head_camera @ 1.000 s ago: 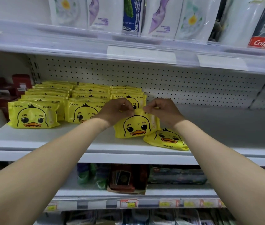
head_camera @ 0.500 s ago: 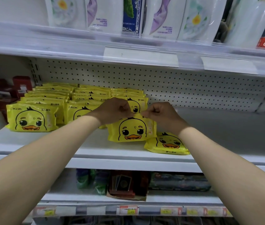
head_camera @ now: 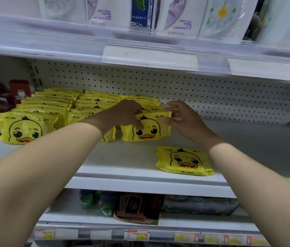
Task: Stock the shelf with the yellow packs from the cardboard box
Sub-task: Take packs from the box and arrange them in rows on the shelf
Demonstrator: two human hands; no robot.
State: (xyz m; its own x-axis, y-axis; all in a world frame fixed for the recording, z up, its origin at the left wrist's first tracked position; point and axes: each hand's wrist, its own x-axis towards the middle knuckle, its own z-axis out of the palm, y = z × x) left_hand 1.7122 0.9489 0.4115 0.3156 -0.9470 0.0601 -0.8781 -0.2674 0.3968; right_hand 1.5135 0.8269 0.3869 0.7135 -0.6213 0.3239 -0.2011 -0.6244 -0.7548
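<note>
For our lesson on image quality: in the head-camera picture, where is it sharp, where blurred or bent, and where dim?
Head view: sharp on the upright yellow pack; head view: the upper shelf edge is smeared and bends with wide-angle distortion; head view: the lower-shelf goods sit in shadow.

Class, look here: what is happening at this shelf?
A person is stocking a shelf with yellow packs. The left hand grips the top of an upright pack at the front of the third row; the right hand holds its right edge. A spare pack lies flat nearer the shelf's edge.
</note>
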